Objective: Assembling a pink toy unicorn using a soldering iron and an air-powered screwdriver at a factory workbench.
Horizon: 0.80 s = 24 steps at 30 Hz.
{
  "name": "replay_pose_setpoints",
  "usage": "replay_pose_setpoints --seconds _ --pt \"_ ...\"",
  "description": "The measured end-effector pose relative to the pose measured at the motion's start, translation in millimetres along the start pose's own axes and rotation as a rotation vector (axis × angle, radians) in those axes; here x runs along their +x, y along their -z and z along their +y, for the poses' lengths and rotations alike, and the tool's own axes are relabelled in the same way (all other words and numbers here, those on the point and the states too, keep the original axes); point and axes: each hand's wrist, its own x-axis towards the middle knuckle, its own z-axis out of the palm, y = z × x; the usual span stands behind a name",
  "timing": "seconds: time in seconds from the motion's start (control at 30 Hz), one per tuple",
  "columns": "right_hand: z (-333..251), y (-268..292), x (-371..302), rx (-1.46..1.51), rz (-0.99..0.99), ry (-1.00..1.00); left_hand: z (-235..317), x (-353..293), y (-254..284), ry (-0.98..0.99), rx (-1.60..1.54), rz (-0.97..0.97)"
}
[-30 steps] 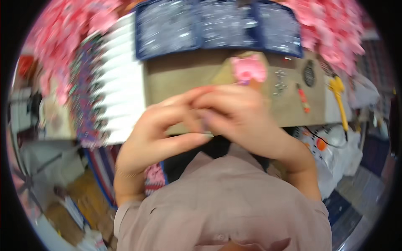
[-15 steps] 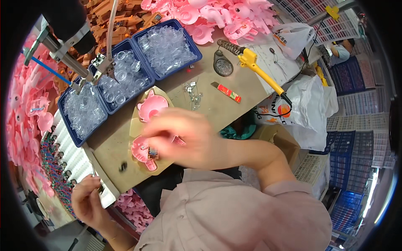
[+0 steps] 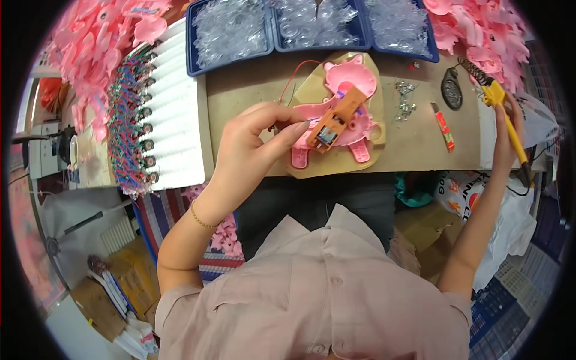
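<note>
My left hand [image 3: 255, 135] is closed, thumb and forefinger pinching a thin wire [image 3: 310, 121] beside an orange plastic part [image 3: 349, 107]. A small circuit board [image 3: 328, 135] sits in the lower end of that part. The orange part lies across a pink animal-shaped toy shell [image 3: 354, 77], which rests on a tan fixture board [image 3: 312, 84]. From near my left fingers a red wire [image 3: 292, 78] curves up across the table. At the right, my right hand [image 3: 506, 123] is wrapped round the yellow handle of a soldering iron [image 3: 515, 141], whose front end meets a coiled spring holder [image 3: 474, 71].
Blue trays [image 3: 273, 48] of clear plastic pieces line the back. White foam [image 3: 177, 114] with bundled wires [image 3: 129, 120] stands left. Small metal pieces [image 3: 405, 99], a red-and-yellow cutter-like strip [image 3: 444, 127] and a dark oval weight [image 3: 452, 90] lie right. Pink shells [image 3: 102, 48] pile behind.
The view has swung round. My left hand has come from the foam's edge to the fixture. My right hand has left the fixture and grasped the soldering iron. The orange part now lies on the shell.
</note>
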Motion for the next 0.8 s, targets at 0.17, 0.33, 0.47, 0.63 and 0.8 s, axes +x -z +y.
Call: replay_pose_setpoints --seconds 0.17,0.33,0.47,0.63,0.8 --pt "-48 -4 -15 0.01 0.023 0.02 -4 -22 3 -0.067 0.108 0.013" --pt "-85 -3 -100 0.406 0.218 -0.181 -27 -37 -23 -0.261 0.303 0.137" --pt "-116 -29 -132 0.66 0.128 -0.183 -40 -38 -45 -0.274 0.331 0.262" --pt "-140 -33 -156 0.65 0.068 -0.156 -36 -41 -44 -0.155 0.221 0.278" --pt "-148 -27 -180 0.594 -0.176 -0.04 -35 -35 -46 -0.194 0.334 0.284"
